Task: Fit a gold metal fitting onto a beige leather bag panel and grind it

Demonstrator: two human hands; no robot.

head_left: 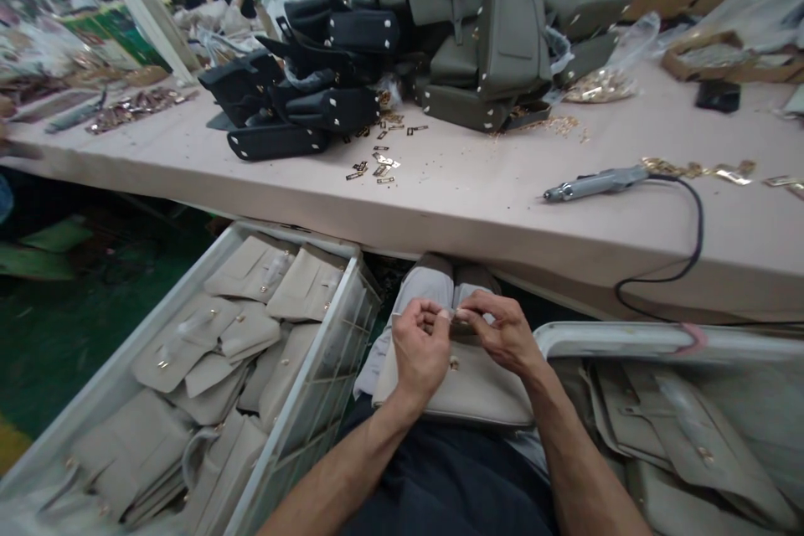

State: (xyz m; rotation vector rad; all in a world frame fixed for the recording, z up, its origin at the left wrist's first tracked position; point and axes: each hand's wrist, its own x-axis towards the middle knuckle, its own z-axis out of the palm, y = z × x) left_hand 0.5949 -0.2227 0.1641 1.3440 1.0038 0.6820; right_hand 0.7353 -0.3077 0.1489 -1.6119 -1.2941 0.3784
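Note:
A beige handbag (481,389) lies across my lap, with a small gold fitting on its face. Above it, my left hand (424,343) is closed, thumb and forefinger pinched together. My right hand (499,327) pinches as well, its fingertips close to those of the left. Whatever sits between the fingertips is too small to name. Both wrists are over the bag, and part of its far side is hidden behind the hands.
At my left stands a white crate (307,385) of beige bags; another crate (628,331) is at my right. On the table (452,193) are black bags (307,109), olive bags (512,42), gold metal plates (384,161) and a corded electric screwdriver (594,184).

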